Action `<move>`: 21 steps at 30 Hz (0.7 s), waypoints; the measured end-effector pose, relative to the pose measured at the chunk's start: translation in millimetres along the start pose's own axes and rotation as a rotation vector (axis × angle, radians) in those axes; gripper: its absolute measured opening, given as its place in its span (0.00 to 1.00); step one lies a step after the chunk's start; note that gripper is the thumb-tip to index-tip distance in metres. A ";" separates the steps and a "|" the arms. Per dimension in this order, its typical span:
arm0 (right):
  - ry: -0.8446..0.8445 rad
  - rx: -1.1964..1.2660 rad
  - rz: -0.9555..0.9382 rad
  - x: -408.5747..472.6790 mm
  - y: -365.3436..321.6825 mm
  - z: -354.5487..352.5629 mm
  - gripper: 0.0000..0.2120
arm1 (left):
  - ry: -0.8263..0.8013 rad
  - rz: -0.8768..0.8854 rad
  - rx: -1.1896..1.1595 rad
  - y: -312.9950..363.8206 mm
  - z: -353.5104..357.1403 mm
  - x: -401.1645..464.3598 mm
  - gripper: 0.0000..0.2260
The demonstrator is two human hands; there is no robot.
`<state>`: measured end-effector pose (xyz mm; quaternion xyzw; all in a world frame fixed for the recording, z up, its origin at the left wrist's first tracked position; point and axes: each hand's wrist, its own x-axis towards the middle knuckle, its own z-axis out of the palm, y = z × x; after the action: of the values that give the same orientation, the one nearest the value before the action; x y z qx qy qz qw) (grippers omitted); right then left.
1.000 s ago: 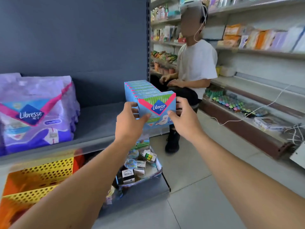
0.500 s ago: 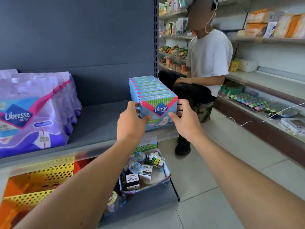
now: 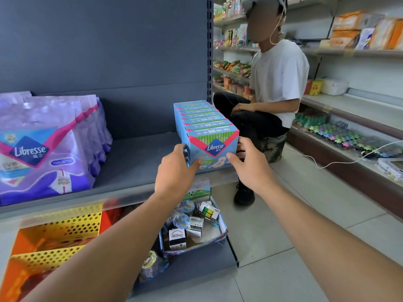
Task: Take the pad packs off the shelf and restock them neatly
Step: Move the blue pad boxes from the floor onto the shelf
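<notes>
With both hands — left (image 3: 174, 168), right (image 3: 250, 164) — clasping the front of the blue row (image 3: 205, 127) at the shelf (image 3: 135, 162) edge, near done — squaring up only, purple packs (image 3: 50, 144) already lined up.

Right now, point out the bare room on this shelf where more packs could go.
The widest free patch is the grey shelf board between the purple packs on the left and the row of blue boxes at the right end, running back to the rear panel. The right end is crowded: left hand and right hand flank the front box.
</notes>
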<state>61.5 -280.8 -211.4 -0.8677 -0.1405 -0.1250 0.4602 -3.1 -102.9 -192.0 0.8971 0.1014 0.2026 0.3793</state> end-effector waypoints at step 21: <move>-0.106 -0.811 -0.161 -185.0 -64.4 -126.8 0.23 | -0.226 0.525 0.543 77.3 -42.3 -142.5 0.21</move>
<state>-144.6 -375.7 -157.2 -0.9701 -0.1707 -0.1608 0.0620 -147.4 -177.1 -150.4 0.9769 -0.1238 0.1585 0.0720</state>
